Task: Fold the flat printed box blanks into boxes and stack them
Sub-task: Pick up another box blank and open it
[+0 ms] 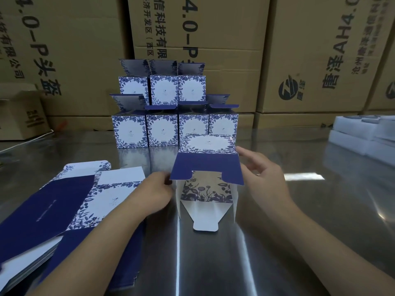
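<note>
The left hand (158, 190) and right hand (264, 175) hold a glossy floral box (207, 165).

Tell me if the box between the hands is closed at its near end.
Open. The box has its blue flap and white tuck flap unfolded, and the printed inside shows.
</note>
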The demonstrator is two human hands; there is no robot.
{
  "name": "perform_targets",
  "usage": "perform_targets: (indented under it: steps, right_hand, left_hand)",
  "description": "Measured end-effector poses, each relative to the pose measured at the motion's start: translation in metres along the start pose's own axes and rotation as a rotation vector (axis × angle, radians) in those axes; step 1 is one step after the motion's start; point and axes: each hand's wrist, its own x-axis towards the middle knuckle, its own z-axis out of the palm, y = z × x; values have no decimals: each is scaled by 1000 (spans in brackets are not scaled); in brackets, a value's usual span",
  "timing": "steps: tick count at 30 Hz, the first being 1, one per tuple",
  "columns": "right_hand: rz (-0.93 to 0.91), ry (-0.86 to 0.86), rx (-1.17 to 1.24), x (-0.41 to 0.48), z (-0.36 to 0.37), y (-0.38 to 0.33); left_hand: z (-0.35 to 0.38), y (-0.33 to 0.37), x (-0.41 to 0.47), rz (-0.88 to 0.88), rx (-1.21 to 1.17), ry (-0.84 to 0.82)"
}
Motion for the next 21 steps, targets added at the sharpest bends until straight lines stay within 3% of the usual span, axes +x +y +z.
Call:
perform_targets:
  steps: [5,12,21]
  right_hand:
    - [-30,-56,-34,-3,0,-4]
    - [-69,-38,-34,-4,0,-3]
    - [-110,-50,-33,-3,0,-2]
  left_hand:
    - [-7,2,8,75,-337,317]
    - [-13,5,0,286,-608,116]
    - [-14,-3,2,310,-648,108]
